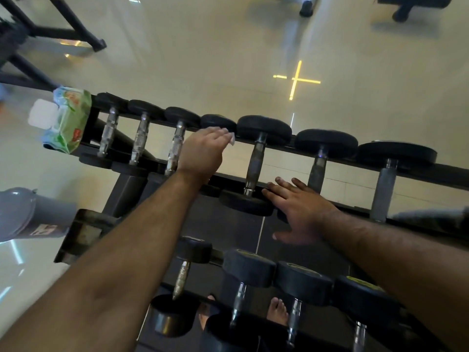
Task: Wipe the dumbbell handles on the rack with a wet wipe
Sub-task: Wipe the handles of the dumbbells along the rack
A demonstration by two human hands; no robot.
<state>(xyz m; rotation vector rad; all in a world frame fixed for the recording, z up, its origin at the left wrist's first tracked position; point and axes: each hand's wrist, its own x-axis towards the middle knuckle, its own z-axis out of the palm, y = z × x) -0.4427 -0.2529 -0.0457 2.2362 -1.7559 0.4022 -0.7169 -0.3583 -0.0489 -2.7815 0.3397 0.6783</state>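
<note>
The wipe (231, 138) shows only as a small white corner under the fingertips of the left hand (201, 153); that hand lies over the fourth dumbbell (217, 121) on the top tier of the rack (330, 151), fingers together and curled down over the handle, which is hidden beneath them; whether they pinch the wipe or only press it cannot be told. The right hand (302, 212) rests flat, fingers straight and slightly spread, touching the near head of the next dumbbell (256, 163); its thumb sticks out to the side. A green pack (66, 120) of wipes, lid open, sits on the rack's left end; more dumbbells fill the lower tier (253, 270); bare feet (278, 311) show below it.
</note>
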